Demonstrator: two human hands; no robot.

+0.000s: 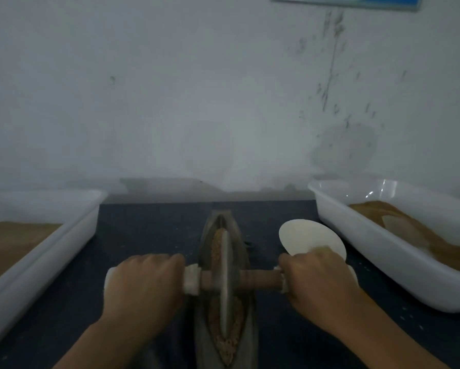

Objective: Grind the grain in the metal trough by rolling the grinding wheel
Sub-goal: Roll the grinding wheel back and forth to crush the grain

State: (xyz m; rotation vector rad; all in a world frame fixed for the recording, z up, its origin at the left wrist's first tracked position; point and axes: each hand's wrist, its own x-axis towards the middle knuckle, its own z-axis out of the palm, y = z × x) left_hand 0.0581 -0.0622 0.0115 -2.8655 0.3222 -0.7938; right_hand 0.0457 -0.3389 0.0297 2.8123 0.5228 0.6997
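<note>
metal trough (pixel 225 310) holding grain (pixel 217 246), grinding wheel (pixel 225 278)

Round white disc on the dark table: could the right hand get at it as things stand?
Probably yes. The round white disc lies just beyond the right hand, nothing between, but that hand grips the grinding wheel's wooden axle and must let go first.

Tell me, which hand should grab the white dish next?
The right hand. It grips the axle end of the grinding wheel right beside the white dish; the left hand is across the trough.
</note>
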